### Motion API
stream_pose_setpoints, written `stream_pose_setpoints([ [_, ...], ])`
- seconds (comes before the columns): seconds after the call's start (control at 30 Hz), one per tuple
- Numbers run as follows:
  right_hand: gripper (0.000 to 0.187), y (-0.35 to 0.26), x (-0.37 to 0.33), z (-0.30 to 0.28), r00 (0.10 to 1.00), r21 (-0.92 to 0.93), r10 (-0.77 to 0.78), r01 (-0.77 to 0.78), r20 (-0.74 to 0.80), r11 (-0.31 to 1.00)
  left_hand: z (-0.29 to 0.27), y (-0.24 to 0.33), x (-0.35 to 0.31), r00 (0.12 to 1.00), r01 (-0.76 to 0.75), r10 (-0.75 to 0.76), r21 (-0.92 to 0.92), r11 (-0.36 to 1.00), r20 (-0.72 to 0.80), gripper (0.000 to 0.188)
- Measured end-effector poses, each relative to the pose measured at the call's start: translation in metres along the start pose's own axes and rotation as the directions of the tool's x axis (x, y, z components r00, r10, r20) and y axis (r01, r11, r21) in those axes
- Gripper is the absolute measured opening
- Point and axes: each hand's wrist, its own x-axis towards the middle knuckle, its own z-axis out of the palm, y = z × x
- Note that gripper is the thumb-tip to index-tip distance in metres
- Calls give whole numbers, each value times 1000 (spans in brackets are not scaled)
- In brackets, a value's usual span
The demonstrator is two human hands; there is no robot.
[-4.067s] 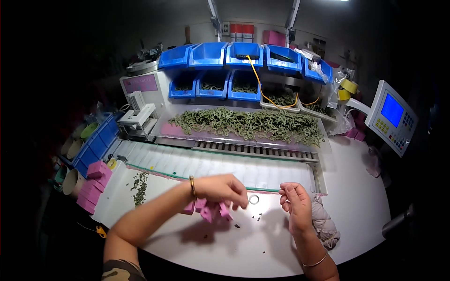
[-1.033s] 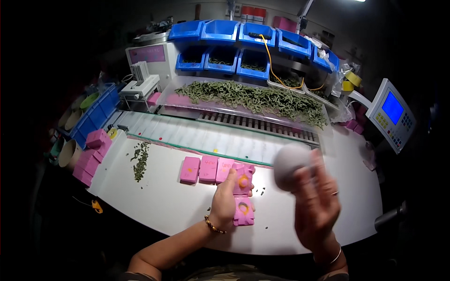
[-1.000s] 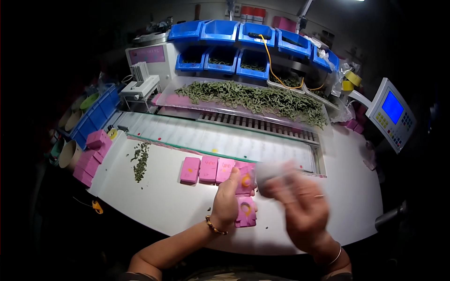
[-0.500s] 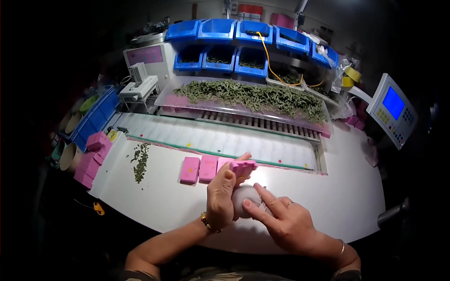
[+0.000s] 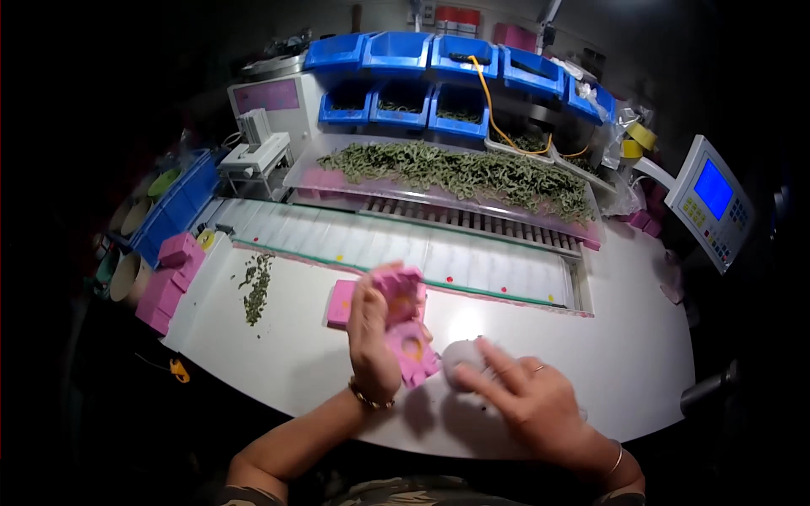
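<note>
L hand clasps open pink two-pc. mould above white worktop; R hand fingers clamped on blurred grey rounded pouch, nr. lower half, contact unclear. Rec.: hold halves wide, dab evenly.

The pink block you hold looks matt, like rubber or foam; your grey bundle, a little blurred, seems to be dull cloth. Your table is smooth, glossy enough to throw back the light. The bins are shiny plastic, the tray clear plastic, the green pieces rough and dull. Your ring looks like polished metal.
</note>
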Motion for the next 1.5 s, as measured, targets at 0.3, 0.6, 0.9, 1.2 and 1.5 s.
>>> stream_pose_setpoints([
  [0.3, 48, 65, -38, 31, 938, -208, 341, -346, -62, 915, -16, -4, 9, 937, 324, -321, 7, 946, 140, 53],
  [0.6, 55, 40, 22, 19, 959, 488, 258, -169, -121, 856, -2, -17, -12, 956, 168, -185, 91, 982, 227, 40],
  [0.9, 23, 24, 44, 42, 890, 921, 427, -22, -160, 390, -10, -15, -19, 892, 96, -114, 64, 993, 437, 35],
  [1.2, 22, 16, 62, 41, 831, 595, 306, 38, -465, 803, -18, -17, -5, 938, 92, -93, 21, 996, 333, 28],
  [1.5, 20, 32, 104, 61, 830, 942, 557, -187, 0, 279, -33, -5, 23, 813, -581, 362, 664, 470, 456, 42],
])
